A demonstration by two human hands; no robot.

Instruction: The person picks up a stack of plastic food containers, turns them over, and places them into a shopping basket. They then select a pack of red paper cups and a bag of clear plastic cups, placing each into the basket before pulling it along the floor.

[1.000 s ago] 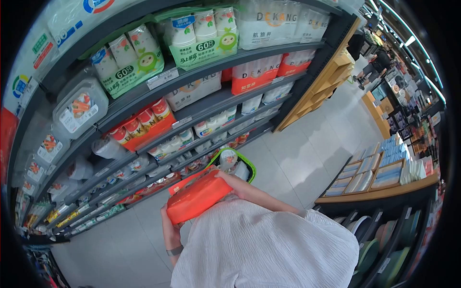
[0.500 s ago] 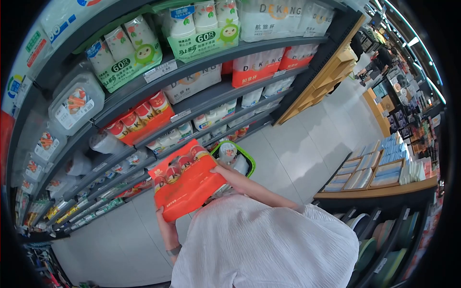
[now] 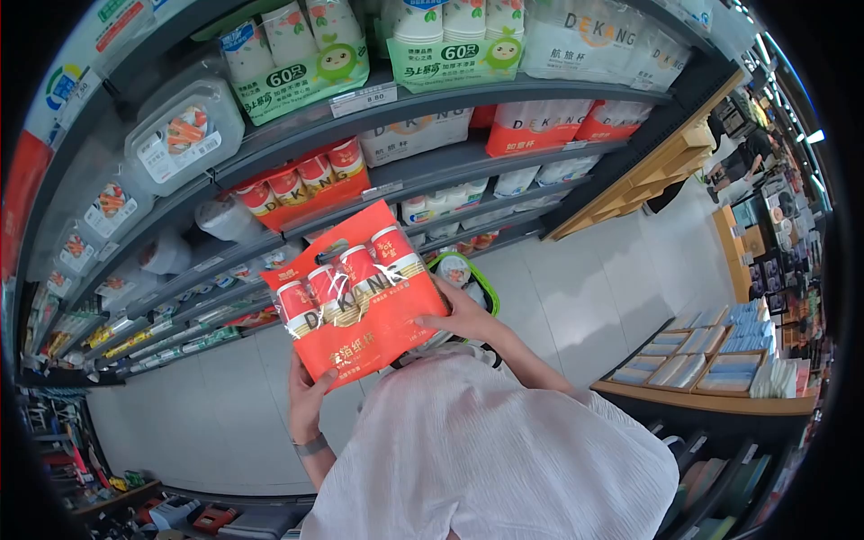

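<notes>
A red pack of paper cups (image 3: 364, 306) with "DEKANG" printed on it is held between my two hands, its front tilted up toward me. Several red, white and gold cups show through its clear windows. My left hand (image 3: 309, 389) grips the pack's lower left edge, thumb on the front. At the right edge my right hand (image 3: 459, 315) holds it, thumb on the front and other fingers behind, partly hidden. Below and behind the pack, a green-rimmed basket (image 3: 490, 290) with wrapped items inside is partly covered by the pack and my right arm.
Shelves ahead carry a matching red cup pack (image 3: 301, 191), green cup packs (image 3: 301, 76), white cup packs (image 3: 585, 40) and clear plastic containers (image 3: 184, 139). A wooden display unit (image 3: 711, 360) with folded goods stands at right. A person (image 3: 747, 157) is farther down the aisle.
The cup pack has turned so its printed front and windows face me more fully. My left thumb now shows on its front. The view has shifted, with the shelves appearing farther right.
</notes>
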